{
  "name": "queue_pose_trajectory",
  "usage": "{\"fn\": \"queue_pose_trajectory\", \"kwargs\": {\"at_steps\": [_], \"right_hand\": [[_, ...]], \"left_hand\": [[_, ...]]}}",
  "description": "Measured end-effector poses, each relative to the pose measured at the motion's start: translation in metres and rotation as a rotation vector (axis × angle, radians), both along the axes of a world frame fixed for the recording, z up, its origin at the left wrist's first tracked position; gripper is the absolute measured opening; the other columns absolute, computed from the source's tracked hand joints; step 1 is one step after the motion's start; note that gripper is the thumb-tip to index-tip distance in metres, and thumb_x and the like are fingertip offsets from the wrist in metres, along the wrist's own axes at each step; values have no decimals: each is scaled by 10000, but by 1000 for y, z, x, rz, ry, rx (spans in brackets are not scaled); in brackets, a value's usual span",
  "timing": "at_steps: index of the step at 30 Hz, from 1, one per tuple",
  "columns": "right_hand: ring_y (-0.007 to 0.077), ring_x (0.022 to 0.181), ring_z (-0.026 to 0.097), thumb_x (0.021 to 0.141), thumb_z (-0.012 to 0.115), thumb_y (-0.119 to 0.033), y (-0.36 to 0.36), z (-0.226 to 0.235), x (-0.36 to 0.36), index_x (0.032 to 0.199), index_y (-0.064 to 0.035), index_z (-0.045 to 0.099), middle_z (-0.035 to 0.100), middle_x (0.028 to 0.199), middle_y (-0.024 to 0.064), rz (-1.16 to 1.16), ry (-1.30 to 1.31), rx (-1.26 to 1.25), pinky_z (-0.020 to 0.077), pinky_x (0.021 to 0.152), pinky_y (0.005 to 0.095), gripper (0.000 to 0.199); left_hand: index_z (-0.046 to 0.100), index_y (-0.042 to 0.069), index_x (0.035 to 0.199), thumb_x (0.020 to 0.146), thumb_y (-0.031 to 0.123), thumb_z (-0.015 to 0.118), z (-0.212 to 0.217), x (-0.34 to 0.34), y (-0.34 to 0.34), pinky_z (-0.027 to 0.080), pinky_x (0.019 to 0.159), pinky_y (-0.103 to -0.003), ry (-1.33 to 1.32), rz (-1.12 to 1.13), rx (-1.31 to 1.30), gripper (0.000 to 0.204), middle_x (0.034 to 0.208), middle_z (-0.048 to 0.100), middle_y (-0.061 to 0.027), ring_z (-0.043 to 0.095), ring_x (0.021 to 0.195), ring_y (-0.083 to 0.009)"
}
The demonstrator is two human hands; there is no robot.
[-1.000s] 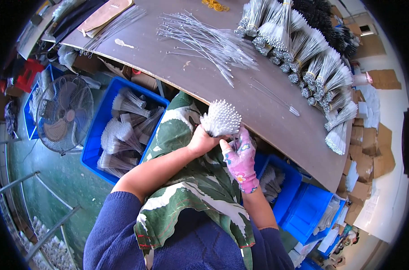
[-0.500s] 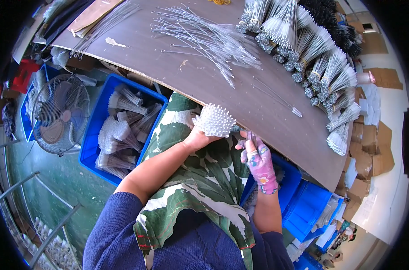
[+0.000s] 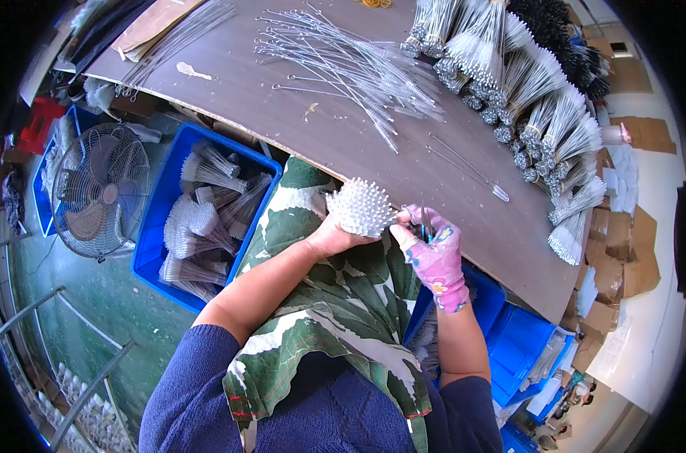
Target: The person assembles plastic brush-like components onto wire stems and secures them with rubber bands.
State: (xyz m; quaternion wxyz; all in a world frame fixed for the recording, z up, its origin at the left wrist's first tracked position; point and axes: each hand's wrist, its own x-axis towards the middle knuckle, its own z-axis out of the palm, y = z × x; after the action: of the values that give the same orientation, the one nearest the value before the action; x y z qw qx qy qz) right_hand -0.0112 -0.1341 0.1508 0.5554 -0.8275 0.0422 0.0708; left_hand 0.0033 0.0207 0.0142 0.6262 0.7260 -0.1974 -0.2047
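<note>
Above my lap, my left hand (image 3: 335,235) is closed around a bundle of thin brushes (image 3: 360,208), whose rounded white tips form a dome facing up. My right hand (image 3: 436,257), in a pink flowered glove with bare fingertips, is closed on a small hand tool (image 3: 426,225) with dark metal and bluish parts; its exact kind is unclear. The right thumb and fingertips are at the right side of the bundle. Whether they pinch something there is too small to tell. On the table, a few loose wire brushes (image 3: 468,166) lie just beyond my right hand.
The brown table (image 3: 230,98) carries a heap of loose wire brushes (image 3: 358,68) and many tied bundles (image 3: 539,113) along its right side. A blue bin (image 3: 143,260) of bundles stands left of my lap, beside a floor fan (image 3: 105,192). More blue bins (image 3: 513,347) stand at right.
My right hand has turned, and its thumb and fingertips have come in against the bundle's right side. The tool shows more clearly now. My left hand keeps its hold on the bundle.
</note>
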Motion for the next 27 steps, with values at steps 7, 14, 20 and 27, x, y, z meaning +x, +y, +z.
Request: {"fn": "queue_pose_trajectory", "kwargs": {"at_steps": [7,14,20,27], "right_hand": [[274,718,634,712,673,-62,9,2,3,884,-26,618,629,794,121,132,-318,-436,491,641,326,184],[295,711,617,642,660,-86,13,2,10,884,-60,575,597,796,120,152,-376,-599,490,619,365,258],[126,586,570,807,602,-53,0,-18,3,855,-27,576,580,677,43,-33,-36,-58,449,557,263,60],[175,668,612,786,620,-52,4,-16,0,874,-13,575,604,747,95,41,-243,-256,459,584,286,106]], "left_hand": [[542,87,1152,769,351,675,-6,-3,-3,271,1018,-393,-97,87,-57,484,1151,529,-126,445,1127,-298],[537,73,1174,737,200,721,-11,-3,-7,344,988,-340,-121,94,-97,490,1152,558,-81,499,1099,-227],[551,57,1149,690,143,757,3,-6,-1,392,950,-314,172,138,-180,510,1128,577,-70,527,1062,-180],[544,57,1161,688,141,760,-2,-7,-3,395,943,-312,114,139,-230,527,1127,580,-59,531,1053,-175]]}}
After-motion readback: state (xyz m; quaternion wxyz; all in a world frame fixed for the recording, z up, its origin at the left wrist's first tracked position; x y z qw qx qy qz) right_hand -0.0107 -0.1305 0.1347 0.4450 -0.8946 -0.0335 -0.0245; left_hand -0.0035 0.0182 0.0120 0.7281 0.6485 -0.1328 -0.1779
